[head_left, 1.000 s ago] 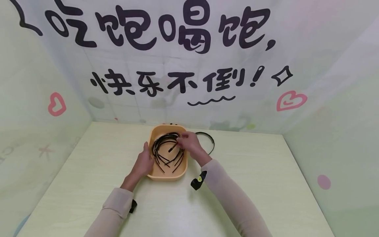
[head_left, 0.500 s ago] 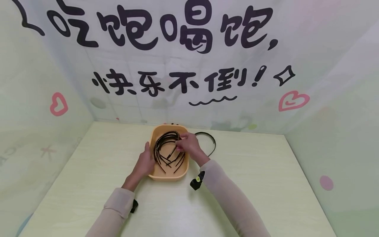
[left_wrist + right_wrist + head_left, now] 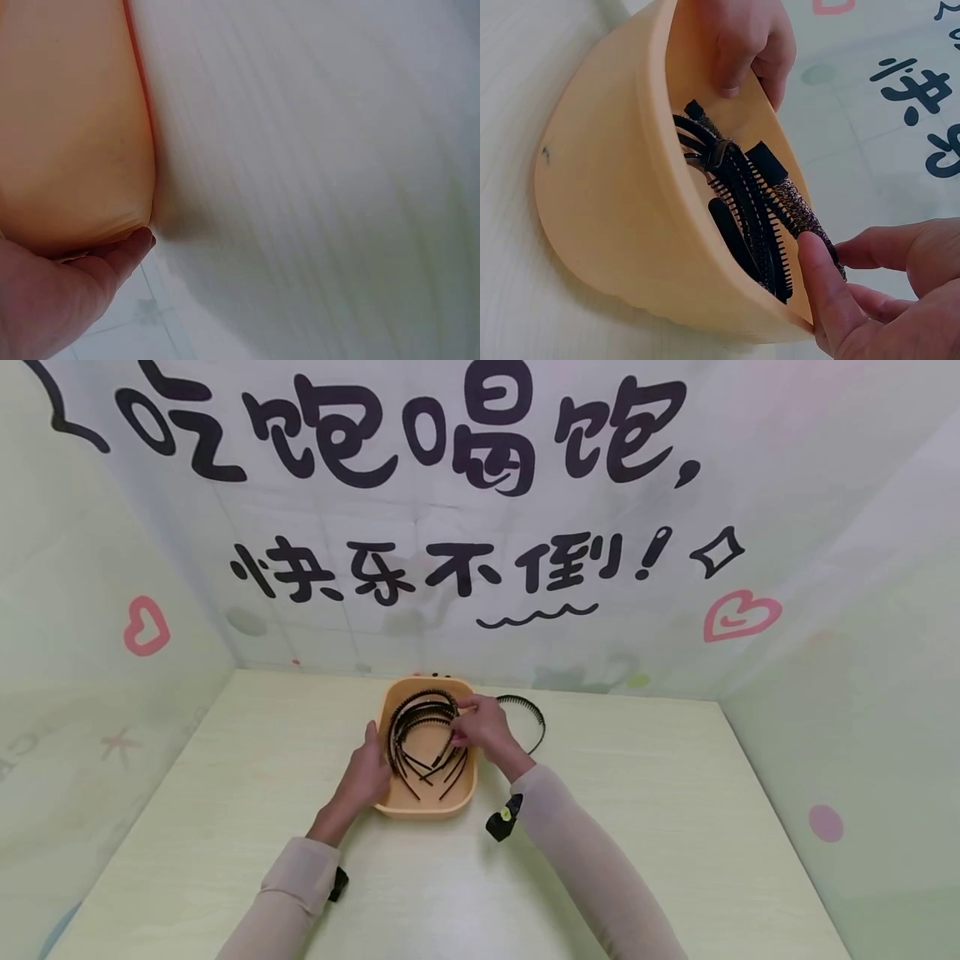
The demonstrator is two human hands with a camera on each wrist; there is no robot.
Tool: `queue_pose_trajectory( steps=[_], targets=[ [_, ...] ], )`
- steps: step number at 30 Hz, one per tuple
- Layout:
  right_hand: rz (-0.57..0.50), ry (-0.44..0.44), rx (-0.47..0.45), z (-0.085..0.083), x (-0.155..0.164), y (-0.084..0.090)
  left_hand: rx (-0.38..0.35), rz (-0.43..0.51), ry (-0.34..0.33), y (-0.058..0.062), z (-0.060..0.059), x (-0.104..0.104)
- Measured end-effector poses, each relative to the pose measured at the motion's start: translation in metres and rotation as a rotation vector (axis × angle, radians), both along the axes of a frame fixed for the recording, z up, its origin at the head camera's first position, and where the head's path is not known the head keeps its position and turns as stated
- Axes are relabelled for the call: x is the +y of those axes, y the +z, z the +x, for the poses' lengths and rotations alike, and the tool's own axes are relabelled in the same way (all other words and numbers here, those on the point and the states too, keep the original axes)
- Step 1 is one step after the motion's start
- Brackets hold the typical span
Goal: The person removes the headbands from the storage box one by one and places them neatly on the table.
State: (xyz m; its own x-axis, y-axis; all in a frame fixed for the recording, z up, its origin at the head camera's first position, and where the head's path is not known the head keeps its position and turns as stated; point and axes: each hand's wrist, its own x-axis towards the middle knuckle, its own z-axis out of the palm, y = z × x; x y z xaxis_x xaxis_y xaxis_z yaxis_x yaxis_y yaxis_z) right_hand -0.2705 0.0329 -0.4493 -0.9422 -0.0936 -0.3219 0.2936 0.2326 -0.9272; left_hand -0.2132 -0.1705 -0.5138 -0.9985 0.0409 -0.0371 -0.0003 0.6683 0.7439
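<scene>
A peach-coloured plastic bin (image 3: 426,812) stands at the back of the table with several black toothed headbands (image 3: 405,720) piled inside. My left hand (image 3: 366,768) grips its left wall, thumb over the rim on the inner side. The left wrist view shows fingers (image 3: 124,259) under the bin's outer side. Over the right rim, my right hand (image 3: 483,725) pinches a headband (image 3: 799,210) between thumb and fingers. In the right wrist view this headband has a glittery wrapped band and a black end, which lies within the bin. The hand hides part of its arch.
Another toothed headband (image 3: 542,720) lies on the table (image 3: 637,793) right of the bin, partly hidden by the right hand. A printed back wall (image 3: 420,635) rises close behind the bin. Side walls flank the table.
The headband in my right hand has turned and dropped lower, and its arch now lies over the pile along the bin's back. The left hand and the bin have stayed put.
</scene>
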Motion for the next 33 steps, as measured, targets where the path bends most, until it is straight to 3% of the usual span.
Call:
queue_pose_trajectory(
  steps=[12,33],
  targets=[
    [-0.042,0.035,-0.032,-0.004,0.018,-0.004,-0.025,0.004,0.002,-0.002,0.001,0.001],
    [0.038,0.019,-0.039,-0.018,0.057,-0.005,-0.030,0.000,0.001,0.002,0.000,0.002]
  ],
)
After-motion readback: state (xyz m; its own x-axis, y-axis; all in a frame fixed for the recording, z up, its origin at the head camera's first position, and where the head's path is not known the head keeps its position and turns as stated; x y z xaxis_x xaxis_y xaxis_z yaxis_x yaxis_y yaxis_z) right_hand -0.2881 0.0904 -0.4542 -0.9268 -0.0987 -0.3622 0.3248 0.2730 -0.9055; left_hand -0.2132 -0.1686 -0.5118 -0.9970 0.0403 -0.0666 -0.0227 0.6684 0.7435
